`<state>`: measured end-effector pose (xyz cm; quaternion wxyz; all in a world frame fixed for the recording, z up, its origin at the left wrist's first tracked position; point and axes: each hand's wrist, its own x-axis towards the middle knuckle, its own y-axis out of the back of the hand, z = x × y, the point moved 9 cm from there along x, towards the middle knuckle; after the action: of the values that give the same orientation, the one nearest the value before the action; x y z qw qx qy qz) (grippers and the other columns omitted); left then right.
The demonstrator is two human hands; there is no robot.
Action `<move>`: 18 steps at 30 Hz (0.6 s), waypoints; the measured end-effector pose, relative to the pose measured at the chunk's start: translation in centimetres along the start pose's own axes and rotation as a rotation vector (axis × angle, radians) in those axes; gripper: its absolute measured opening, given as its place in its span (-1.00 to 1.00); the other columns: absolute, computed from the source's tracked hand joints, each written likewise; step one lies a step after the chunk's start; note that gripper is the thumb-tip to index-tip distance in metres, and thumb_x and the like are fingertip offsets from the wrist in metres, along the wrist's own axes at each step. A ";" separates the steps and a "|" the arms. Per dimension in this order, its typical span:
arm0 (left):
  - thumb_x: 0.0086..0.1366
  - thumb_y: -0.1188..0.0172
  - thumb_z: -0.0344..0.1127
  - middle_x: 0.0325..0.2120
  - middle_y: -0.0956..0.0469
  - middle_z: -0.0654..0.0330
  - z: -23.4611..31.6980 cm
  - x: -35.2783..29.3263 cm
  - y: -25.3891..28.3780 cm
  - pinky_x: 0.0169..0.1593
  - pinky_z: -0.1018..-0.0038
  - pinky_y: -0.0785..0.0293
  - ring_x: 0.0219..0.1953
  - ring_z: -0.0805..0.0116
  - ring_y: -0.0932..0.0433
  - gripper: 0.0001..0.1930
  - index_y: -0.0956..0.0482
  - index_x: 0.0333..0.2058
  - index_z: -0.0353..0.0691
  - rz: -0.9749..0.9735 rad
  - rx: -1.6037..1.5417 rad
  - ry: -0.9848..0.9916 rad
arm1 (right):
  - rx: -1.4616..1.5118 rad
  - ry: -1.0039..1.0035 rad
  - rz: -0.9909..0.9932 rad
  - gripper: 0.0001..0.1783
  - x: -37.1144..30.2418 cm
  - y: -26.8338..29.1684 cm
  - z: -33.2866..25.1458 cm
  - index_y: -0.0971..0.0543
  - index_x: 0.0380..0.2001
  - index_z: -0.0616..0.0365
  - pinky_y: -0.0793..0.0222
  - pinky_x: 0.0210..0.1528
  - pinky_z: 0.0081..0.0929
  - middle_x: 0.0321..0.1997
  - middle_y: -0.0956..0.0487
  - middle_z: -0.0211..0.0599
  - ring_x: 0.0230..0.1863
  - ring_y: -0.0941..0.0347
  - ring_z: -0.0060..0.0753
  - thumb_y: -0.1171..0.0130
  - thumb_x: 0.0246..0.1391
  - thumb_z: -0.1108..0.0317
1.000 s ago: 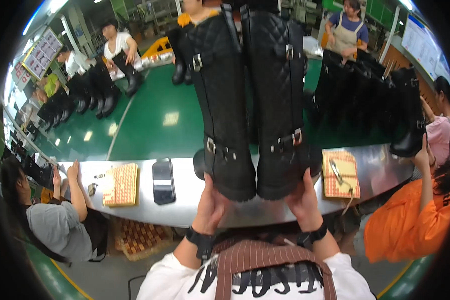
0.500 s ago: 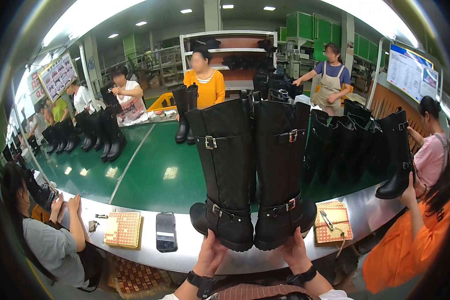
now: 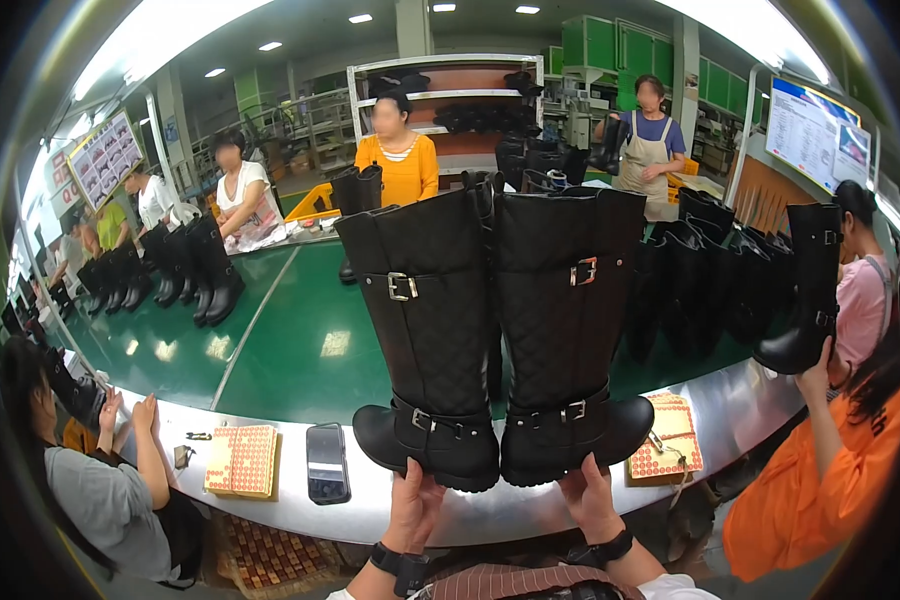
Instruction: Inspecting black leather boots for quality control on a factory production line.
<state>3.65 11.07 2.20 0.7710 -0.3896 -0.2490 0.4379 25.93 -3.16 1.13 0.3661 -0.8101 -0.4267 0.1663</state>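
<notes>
Two tall black boots stand upright side by side in front of me, heels together and toes pointing outward. Each has a quilted shaft, a buckled strap near the top and another at the ankle. My left hand (image 3: 413, 507) grips the left boot (image 3: 422, 310) from below at the sole near the heel. In the same way, my right hand (image 3: 587, 500) holds the right boot (image 3: 562, 310) under its sole. The fingertips of both hands are partly hidden beneath the boots. Both boots are raised over the metal table edge.
A phone (image 3: 328, 463) and a stack of dotted sticker sheets (image 3: 242, 461) lie left on the metal ledge (image 3: 300, 520); another sticker stack (image 3: 670, 435) lies right. Beyond is a green conveyor (image 3: 290, 330) with rows of black boots (image 3: 715, 280). Co-workers sit close on both sides.
The boots have turned so their toes point further outward, and they have come slightly nearer. Across the conveyor, the co-worker in the apron has lifted a boot.
</notes>
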 end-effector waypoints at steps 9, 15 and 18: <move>0.37 -0.07 -0.03 0.22 -0.31 0.20 -0.3 0.5 -0.5 0.29 0.15 -0.25 0.25 0.21 -0.30 -0.38 -0.09 0.29 -0.06 0.051 -0.062 0.052 | 0.093 -0.126 0.155 -0.54 0.5 0.0 0.1 -0.37 0.13 -0.05 -0.46 0.06 -0.26 0.09 -0.49 -0.46 0.08 -0.44 -0.38 -0.18 0.19 0.19; 0.38 -0.04 0.00 0.11 -0.40 0.26 -0.6 0.4 -0.4 0.10 0.28 -0.45 0.13 0.30 -0.43 -0.48 -0.19 0.21 -0.02 0.104 -0.006 0.120 | -0.055 -0.101 0.105 -0.45 0.2 -1.3 -1.0 -0.43 0.09 0.02 -0.39 -0.06 -0.40 0.07 -0.53 -0.40 0.02 -0.46 -0.42 -0.17 0.16 -0.07; 0.39 -0.03 0.01 0.09 -0.41 0.28 -0.7 0.4 -0.8 0.05 0.31 -0.47 0.10 0.31 -0.45 -0.50 -0.19 0.20 -0.01 0.113 0.005 0.133 | -0.024 -0.102 0.140 -0.45 0.2 -1.3 -1.0 -0.43 0.09 0.01 -0.39 -0.04 -0.40 0.06 -0.53 -0.41 0.03 -0.45 -0.43 -0.17 0.15 -0.08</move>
<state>4.71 10.87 2.49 0.7610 -0.4290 -0.1738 0.4544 25.90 -2.98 2.80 0.3217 -0.8328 -0.3891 0.2272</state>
